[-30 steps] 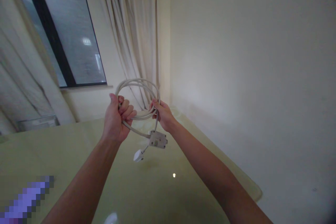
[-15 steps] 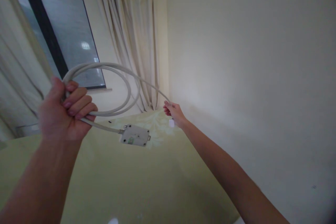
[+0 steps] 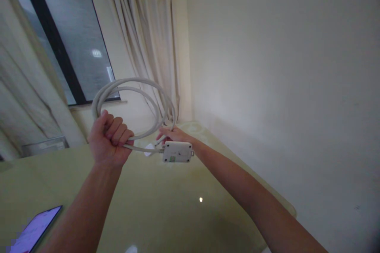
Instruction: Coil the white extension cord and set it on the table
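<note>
Above the far corner of the glossy pale-green table (image 3: 166,205), a thick white round cable (image 3: 133,83) hangs coiled in loops. Its flat white plastic box (image 3: 177,152) dangles at one end, beside a small white plug (image 3: 149,150). If the grip slackens, the loops could spring loose and the box could knock the tabletop. The left hand (image 3: 108,142) is fisted tight around the coil. The right hand (image 3: 175,136) sits just behind the box, fingers toward the thin lead; whether they pinch it I cannot tell.
</note>
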Tool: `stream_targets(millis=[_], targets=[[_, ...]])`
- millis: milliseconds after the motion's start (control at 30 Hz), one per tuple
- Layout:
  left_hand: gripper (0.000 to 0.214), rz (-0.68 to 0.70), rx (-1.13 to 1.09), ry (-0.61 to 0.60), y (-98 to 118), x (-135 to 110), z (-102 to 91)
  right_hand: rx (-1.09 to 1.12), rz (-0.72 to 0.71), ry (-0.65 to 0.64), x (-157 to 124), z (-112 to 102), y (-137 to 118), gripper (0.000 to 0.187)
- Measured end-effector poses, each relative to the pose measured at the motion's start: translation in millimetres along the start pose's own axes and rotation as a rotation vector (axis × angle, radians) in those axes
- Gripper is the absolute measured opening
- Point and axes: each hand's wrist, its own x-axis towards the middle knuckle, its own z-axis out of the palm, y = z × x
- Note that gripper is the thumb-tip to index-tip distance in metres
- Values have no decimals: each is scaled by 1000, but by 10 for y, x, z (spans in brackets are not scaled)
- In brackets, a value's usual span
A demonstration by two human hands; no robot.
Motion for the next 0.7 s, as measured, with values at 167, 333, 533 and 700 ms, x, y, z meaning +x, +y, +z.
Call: stream_targets(millis=[167,333,533,700], targets=[[47,-63,36,-53,-71,-14,-210,-83,-267,-202,-74,148,-121,38],[48,33,175,103,-205,-5,-346,-243,-514,-165,-102,190,-297,34],[48,55,334,237,-384,18,-284,25,-353,-205,-108,371,-401,30],[42,82,411,309,-480,66,-259,195,-452,14,-4,531,-475,30]])
